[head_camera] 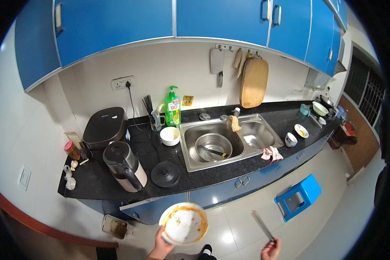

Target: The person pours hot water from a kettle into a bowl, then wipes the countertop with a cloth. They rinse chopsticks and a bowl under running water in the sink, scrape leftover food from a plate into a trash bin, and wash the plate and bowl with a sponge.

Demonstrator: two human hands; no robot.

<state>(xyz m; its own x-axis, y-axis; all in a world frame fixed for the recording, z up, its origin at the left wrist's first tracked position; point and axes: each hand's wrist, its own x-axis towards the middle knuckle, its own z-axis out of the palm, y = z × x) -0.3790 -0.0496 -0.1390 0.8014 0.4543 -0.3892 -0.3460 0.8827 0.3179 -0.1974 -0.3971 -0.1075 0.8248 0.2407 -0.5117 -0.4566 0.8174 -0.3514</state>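
Note:
My left hand [162,244] grips the rim of a white bowl [184,224], which is tilted so that its inside faces me. Orange-brown sauce and small food bits coat the inner wall. Lower right, my right hand [271,249] is closed around the dark end of a long thin utensil [263,224], apparently chopsticks, blurred by motion. Both hands are in front of the counter, over the floor. Beyond them is a stainless-steel double sink [191,164]. Its larger basin holds a steel pot [211,138] with a black-handled utensil [214,151] inside.
A black rice cooker [105,125], an electric kettle [125,165], a black lid [165,174] and a white bowl [170,136] stand left of the sink. A cloth [271,154] hangs over the counter's front edge. One cabinet door [156,208] stands ajar. A blue stool [307,191] is at right.

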